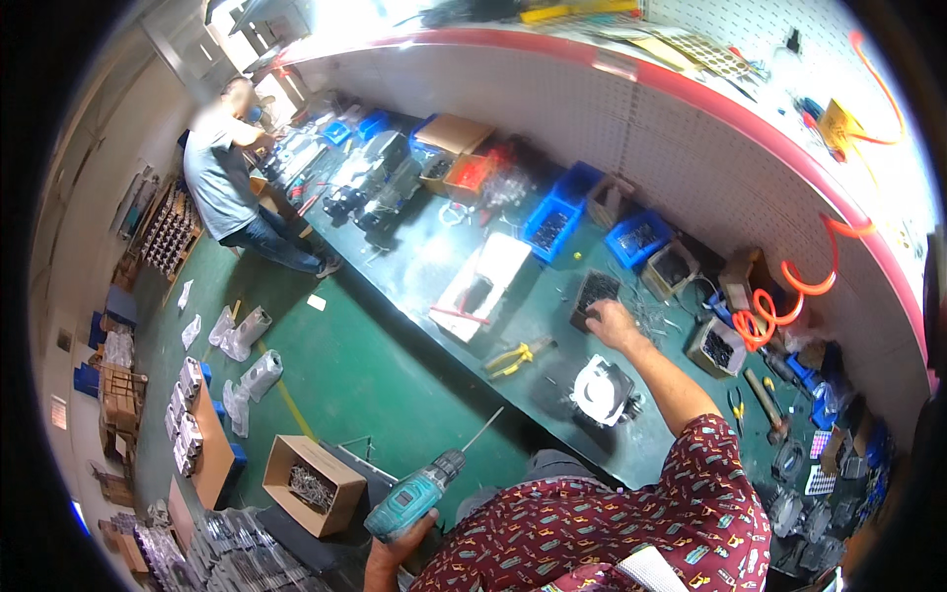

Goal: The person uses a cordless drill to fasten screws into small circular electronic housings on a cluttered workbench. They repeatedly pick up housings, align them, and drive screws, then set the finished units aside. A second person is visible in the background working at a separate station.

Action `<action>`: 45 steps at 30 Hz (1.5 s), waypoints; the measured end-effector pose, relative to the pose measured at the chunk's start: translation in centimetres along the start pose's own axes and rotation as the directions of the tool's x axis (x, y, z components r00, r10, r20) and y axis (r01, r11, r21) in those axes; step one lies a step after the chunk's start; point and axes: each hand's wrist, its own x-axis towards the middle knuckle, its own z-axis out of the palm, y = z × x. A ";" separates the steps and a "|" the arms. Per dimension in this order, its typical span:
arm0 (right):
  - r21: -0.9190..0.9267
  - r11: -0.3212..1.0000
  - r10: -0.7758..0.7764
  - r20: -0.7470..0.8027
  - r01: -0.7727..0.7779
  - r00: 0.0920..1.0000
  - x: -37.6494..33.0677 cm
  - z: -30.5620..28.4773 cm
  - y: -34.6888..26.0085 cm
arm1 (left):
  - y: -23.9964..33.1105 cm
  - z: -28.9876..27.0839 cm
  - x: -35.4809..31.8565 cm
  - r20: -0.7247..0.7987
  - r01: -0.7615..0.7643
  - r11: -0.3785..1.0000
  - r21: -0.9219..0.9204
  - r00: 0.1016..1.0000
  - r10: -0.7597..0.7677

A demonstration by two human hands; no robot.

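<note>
My left hand [402, 549] is wrapped round the grip of a teal cordless drill [414, 498], held off the bench's front edge at the lower left. The drill's long bit points up and to the right. Over the bench, my right hand [614, 324] reaches to a small box holding small dark screws [598, 286]. Its fingers are drawn together at the near end of that box, and the fingertips are hidden, so what they hold cannot be made out. Nearer to me, a white and black round-faced machine part [602, 392] sits on the bench below my right forearm.
Yellow-handled pliers [518, 357] lie left of the part. Blue bins [552, 227] and small boxes line the back; an orange coiled hose [789, 286] hangs at right. A hammer [767, 405] lies rightward. A carton [314, 483] stands beside the drill. Another person [222, 168] works farther left.
</note>
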 end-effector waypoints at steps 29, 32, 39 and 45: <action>0.051 0.994 0.104 -0.298 -0.093 0.949 46.3 18.0 -24.1 | -26.7 -30.3 29.6 0.142 0.183 0.968 -0.173 0.977 -0.159; 0.075 0.977 0.211 -0.290 -0.198 0.933 52.6 20.3 -22.9 | -30.4 -30.8 30.7 0.173 0.190 0.980 -0.067 0.969 -0.176; -0.038 0.965 0.243 -0.234 -0.258 0.941 64.0 24.8 -20.4 | -29.0 -29.5 36.2 0.208 0.328 0.941 -0.076 0.929 -0.307; -0.207 0.923 0.294 -0.164 -0.324 0.942 66.6 26.4 -18.6 | -28.2 -28.6 40.3 0.245 0.378 0.921 -0.098 0.906 -0.346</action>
